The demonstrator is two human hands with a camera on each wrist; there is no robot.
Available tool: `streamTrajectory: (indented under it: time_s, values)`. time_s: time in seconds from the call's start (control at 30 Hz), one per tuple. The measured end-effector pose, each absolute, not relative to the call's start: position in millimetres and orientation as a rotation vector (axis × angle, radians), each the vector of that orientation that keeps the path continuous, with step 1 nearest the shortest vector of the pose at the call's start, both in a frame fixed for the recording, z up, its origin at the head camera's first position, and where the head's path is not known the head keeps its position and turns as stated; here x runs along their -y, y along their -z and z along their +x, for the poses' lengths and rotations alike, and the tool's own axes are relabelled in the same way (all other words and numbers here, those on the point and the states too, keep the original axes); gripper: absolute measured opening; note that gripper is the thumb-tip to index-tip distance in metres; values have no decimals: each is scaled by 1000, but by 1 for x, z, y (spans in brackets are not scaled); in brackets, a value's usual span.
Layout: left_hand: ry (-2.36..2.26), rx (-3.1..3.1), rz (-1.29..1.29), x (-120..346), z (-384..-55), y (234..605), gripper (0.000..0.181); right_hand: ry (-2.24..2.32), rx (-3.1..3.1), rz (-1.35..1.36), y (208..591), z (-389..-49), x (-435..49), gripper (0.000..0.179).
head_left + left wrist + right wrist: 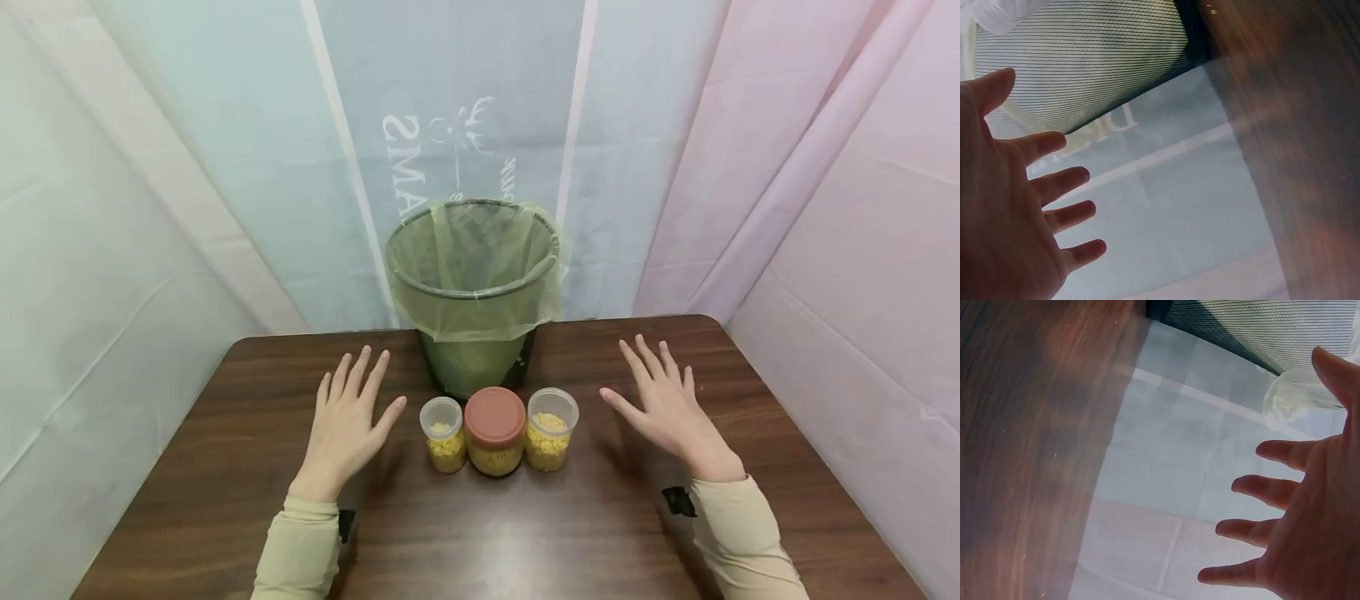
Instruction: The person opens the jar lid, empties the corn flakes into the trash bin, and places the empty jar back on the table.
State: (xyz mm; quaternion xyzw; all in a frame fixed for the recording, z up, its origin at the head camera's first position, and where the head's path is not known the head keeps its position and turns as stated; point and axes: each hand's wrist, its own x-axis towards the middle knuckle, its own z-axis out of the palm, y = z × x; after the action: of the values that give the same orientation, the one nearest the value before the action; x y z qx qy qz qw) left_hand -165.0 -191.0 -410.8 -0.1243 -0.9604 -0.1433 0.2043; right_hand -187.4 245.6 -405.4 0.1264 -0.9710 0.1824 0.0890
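In the head view my left hand hovers above the table on the left, fingers spread and holding nothing. My right hand does the same on the right, its thumb toward the middle. Between them stand three containers in a row. A small clear jar with yellow bits is nearest the left hand. The middle jar has a reddish-brown lid and yellowish contents. To its right, nearest the right hand, is another clear jar partly filled with yellow bits. Both wrist views show the hands' spread fingers touching nothing.
Behind the jars stands a dark mesh wastebasket, lined with a translucent yellowish-green bag folded over its rim. The dark wooden table ends just behind it. Pale curtains with mirrored lettering hang at the back and sides.
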Motion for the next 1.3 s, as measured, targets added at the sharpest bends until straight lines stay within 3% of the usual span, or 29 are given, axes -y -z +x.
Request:
streamTrajectory:
  time_s: [0.43, 0.93, 1.3]
  values:
    - [365, 2587, -490, 168, -148, 384, 64, -554, 2712, 689, 392, -171, -219, 69]
    - [373, 2526, -625, 142, -138, 381, 62, -569, 2612, 899, 402, -166, -189, 81]
    - [393, 2515, -684, 131, -133, 381, 61, -625, 2540, 1003, 412, -169, -183, 77]
